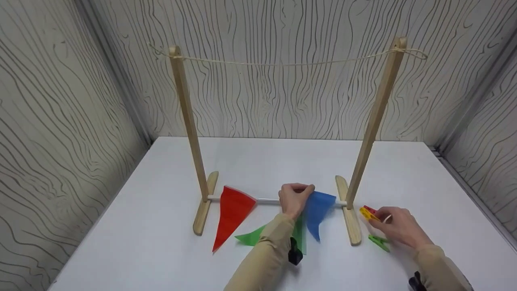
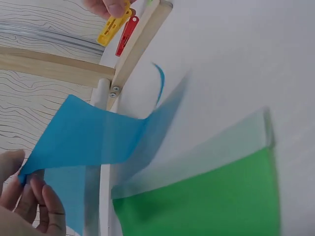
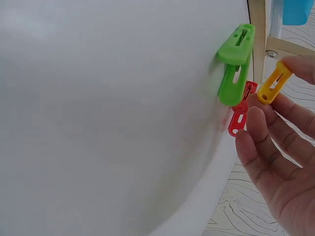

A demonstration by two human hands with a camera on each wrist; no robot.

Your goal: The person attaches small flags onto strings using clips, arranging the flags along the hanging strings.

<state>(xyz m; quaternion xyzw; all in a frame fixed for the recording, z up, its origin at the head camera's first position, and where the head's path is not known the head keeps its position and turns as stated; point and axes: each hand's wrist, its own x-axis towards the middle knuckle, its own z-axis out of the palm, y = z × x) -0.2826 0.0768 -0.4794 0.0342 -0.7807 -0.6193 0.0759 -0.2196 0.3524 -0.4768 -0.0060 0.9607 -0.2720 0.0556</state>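
My left hand (image 1: 298,193) pinches the top corner of a blue triangular flag (image 1: 317,210) beside the white base rod (image 1: 266,200) of a wooden stand. In the left wrist view the fingers (image 2: 34,196) grip the blue flag (image 2: 93,137), which is lifted and curled over a green flag (image 2: 211,201). My right hand (image 1: 385,220) pinches a yellow clothespin (image 1: 367,214) just right of the stand's right foot (image 1: 350,220). In the right wrist view the yellow clothespin (image 3: 273,82) sits between thumb and finger, with a red clothespin (image 3: 240,115) and a green clothespin (image 3: 235,64) on the table next to it.
A red flag (image 1: 232,214) and the green flag (image 1: 252,236) lie flat on the white table (image 1: 141,234). Two wooden posts (image 1: 188,121) carry a string (image 1: 282,63) across their tops. Patterned walls close in the table at the back and on both sides.
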